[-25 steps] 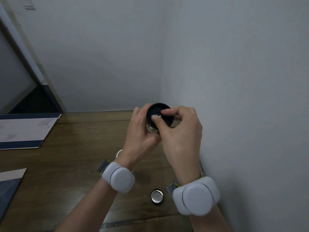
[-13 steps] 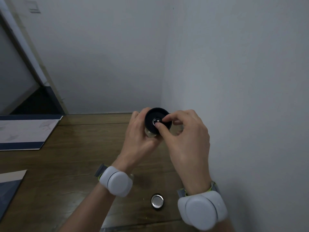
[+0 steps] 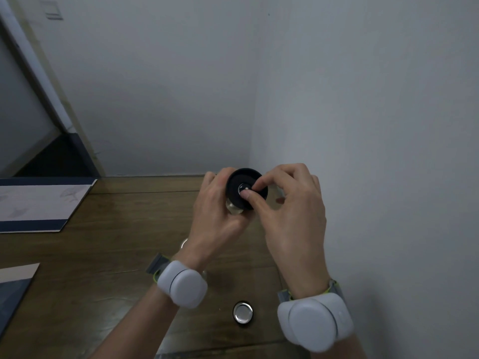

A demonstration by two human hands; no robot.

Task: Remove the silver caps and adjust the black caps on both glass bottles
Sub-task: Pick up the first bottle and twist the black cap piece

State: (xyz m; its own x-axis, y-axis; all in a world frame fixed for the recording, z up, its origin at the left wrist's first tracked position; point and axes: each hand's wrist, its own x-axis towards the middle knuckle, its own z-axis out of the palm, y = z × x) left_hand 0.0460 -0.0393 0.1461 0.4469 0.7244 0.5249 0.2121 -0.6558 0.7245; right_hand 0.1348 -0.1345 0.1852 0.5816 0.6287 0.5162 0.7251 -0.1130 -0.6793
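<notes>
Left hand (image 3: 215,211) grip holds glass bottle (image 3: 234,209); right hand (image 3: 293,211) grip pinches silver cap (image 3: 244,188) centred in black cap (image 3: 246,189).

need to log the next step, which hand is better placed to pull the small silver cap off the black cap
Right hand: its thumb and forefinger already pinch at the silver cap centred in the black cap. Left hand grips the bottle.
</notes>
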